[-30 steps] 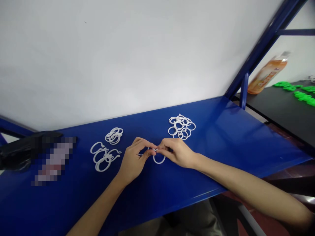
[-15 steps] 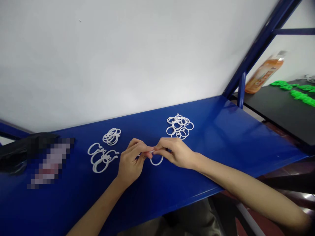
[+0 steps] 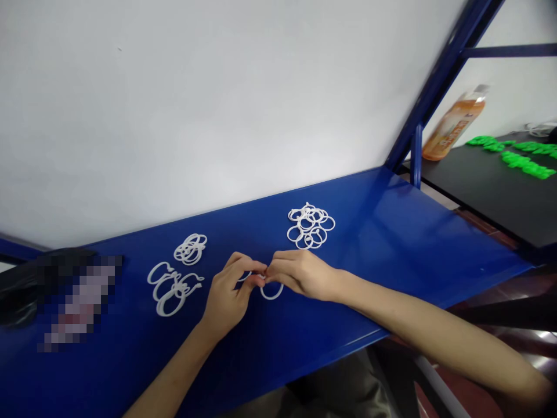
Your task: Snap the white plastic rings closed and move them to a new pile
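Near the middle of the blue surface, my left hand (image 3: pixel 230 287) and my right hand (image 3: pixel 302 271) meet fingertip to fingertip in a pinch. A thin white plastic ring (image 3: pixel 272 298) hangs below the touching fingers, its upper part hidden by them. Another white ring arc (image 3: pixel 244 277) shows between the thumb and forefinger of my left hand; whether it joins the first ring is hidden. Left of my hands lie several open white rings (image 3: pixel 170 305) with knobbed ends, and behind them a small bunch of white rings (image 3: pixel 190 249). Beyond my right hand is a pile of closed white rings (image 3: pixel 311 223).
The blue metal shelf (image 3: pixel 361 203) meets a white wall (image 3: pixel 217 116) at the back. A black plastic bag (image 3: pixel 21 290) lies at far left beside a blurred-out patch. On the right, a blue post (image 3: pixel 429 93) stands before a black table (image 3: pixel 483 191) with an orange drink bottle (image 3: pixel 455 128) and green pieces (image 3: pixel 526 165).
The view has shifted, so everything sits slightly further left. Both hands remain pinched together around the ring, with the fingertips moved a little and the left-hand ring arc showing more.
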`<state>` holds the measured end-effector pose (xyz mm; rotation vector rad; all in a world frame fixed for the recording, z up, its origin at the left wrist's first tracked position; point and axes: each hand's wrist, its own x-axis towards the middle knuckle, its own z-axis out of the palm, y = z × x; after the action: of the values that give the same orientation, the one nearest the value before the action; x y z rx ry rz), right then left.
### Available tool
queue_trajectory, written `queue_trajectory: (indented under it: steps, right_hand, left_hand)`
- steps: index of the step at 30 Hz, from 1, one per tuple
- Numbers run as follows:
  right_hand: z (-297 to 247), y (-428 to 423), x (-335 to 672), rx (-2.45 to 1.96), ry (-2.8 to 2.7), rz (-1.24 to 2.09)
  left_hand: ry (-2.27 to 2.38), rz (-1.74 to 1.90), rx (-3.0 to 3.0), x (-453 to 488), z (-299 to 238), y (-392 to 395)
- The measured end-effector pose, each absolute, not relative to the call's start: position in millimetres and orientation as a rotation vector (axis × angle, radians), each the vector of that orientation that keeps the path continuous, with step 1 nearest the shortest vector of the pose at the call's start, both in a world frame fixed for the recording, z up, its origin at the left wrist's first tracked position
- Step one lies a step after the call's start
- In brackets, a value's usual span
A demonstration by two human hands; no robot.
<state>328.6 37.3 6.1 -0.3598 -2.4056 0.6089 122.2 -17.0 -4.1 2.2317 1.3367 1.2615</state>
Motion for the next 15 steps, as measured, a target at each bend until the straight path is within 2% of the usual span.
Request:
queue_trajectory:
  steps: [4,9,15]
  right_hand:
    - [11.6,52.8,336.3,-0.643,-2.461,0.353]
    - [28.3,86.3,370.3,-1.631,-2.083,-0.055]
    - [38.4,111.8,408.3,-2.136,-1.958,-0.064]
  left_hand:
    - [1.527,1.066,2.344,114.6,-3.4,-10.0]
    - [2.050,0.672,2.374,96.9,-3.1,-1.9]
    - [2.196,0.320,2.280,87.2,-8.3,0.9]
